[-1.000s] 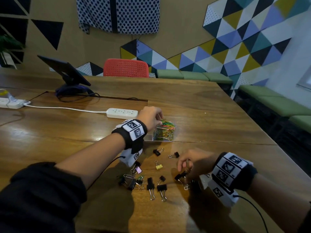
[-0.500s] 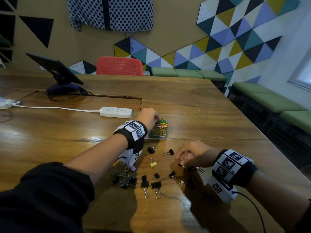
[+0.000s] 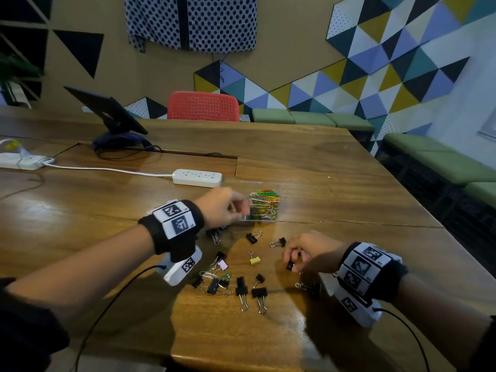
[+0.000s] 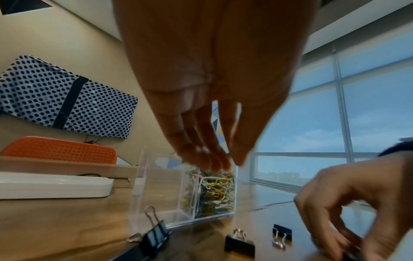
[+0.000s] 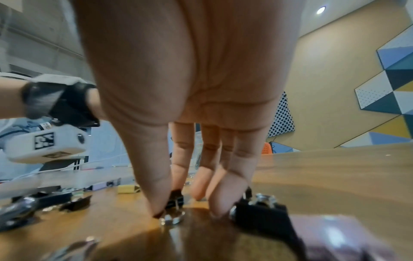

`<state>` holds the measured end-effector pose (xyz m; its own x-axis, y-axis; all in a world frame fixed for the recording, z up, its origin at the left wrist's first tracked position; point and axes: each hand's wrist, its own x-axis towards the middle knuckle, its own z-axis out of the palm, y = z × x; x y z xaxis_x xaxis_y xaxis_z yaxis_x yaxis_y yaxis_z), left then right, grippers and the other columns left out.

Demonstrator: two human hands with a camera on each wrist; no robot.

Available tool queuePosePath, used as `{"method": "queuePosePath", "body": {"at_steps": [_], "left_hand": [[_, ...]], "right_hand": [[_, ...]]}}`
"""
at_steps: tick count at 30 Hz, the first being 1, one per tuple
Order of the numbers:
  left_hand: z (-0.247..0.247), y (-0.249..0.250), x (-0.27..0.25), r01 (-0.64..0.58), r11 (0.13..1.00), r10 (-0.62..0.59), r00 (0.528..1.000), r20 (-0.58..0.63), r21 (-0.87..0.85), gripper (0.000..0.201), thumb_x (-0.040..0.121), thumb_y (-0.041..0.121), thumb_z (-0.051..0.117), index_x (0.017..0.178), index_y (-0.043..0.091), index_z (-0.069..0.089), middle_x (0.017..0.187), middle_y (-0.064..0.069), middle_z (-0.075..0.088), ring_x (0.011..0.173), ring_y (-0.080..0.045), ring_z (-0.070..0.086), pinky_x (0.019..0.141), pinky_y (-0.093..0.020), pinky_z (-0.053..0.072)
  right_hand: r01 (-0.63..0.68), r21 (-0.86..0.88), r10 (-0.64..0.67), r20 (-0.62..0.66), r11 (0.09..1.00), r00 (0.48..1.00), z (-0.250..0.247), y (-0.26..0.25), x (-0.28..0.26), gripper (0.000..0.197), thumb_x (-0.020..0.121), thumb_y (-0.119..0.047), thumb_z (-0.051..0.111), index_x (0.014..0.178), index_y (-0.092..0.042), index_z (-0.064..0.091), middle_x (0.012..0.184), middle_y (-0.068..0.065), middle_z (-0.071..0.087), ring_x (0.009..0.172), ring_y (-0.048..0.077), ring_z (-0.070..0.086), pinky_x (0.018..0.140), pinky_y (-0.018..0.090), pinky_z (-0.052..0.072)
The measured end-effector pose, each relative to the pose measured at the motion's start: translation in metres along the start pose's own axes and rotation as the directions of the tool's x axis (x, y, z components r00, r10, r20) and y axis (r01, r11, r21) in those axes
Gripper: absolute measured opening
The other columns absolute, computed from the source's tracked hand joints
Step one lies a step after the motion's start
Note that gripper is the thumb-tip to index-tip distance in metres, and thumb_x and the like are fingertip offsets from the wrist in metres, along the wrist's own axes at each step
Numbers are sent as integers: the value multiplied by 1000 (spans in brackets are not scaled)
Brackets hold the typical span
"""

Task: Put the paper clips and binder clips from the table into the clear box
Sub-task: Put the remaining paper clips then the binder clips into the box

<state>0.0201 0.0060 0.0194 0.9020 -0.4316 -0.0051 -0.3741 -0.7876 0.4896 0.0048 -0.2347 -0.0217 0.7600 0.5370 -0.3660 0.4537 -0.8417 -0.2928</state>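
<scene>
A clear box point(image 3: 268, 219) holds a heap of coloured paper clips point(image 3: 264, 204) in its right compartment point(image 4: 214, 192). My left hand point(image 3: 243, 210) hovers at the box's left side. Its straight fingers and thumb point(image 4: 231, 163) are bunched just above the rim, with nothing visible between them. Nearer me, my right hand point(image 3: 291, 264) pinches a small black binder clip point(image 5: 176, 201) between thumb and forefinger, down at the table top. Several black binder clips point(image 3: 259, 294), a yellow one point(image 3: 255, 260) and a pink one point(image 3: 222, 264) lie between my hands, beside a silver paper clip point(image 3: 206, 273).
A white power strip point(image 3: 197, 178) with its cord lies just behind the box. A tablet on a stand point(image 3: 107, 114) sits at the back left, a red chair point(image 3: 202, 106) behind the table. The wooden table's point(image 3: 335, 189) edge runs close on the right and in front.
My left hand has drawn back from over the box to its left side. My right hand has shifted up and right and now pinches a small black clip.
</scene>
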Motion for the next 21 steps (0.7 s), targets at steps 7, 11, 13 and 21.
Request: {"method": "queuePosePath", "body": {"at_steps": [7,11,13,21], "left_hand": [[9,1,-45,144,946,-267,853,449,289,33,82,25,66,114,21,55,108,3,59,103,-16,56,90,-28,45],[18,5,-58,134,933,-297,813,502,335,49,77,30,71,121,23,50,117,2,57,105,-17,55,84,-27,45],[25,7,-61,87,927,-272,826,494,365,50,76,33,71,119,24,49,116,2,56,101,-15,53,83,-27,45],[27,1,-67,57,937,-210,880,427,344,52,72,38,74,114,23,47,117,2,52,96,-11,45,79,-25,41]], "right_hand": [[96,-137,-107,-73,986,992,-7,-37,-2,31,87,-27,60,117,-23,56,119,-5,52,106,7,47,95,23,41],[218,-125,-215,37,968,976,8,-70,-5,50,80,-44,64,125,-28,50,123,-4,45,109,10,43,94,28,42],[268,-198,-257,77,943,963,19,-75,-2,59,77,-50,65,129,-31,44,126,-3,43,113,14,43,96,32,43],[315,-270,-313,52,910,948,23,-80,5,46,83,-44,61,126,-32,49,121,0,46,112,16,43,92,34,43]]}}
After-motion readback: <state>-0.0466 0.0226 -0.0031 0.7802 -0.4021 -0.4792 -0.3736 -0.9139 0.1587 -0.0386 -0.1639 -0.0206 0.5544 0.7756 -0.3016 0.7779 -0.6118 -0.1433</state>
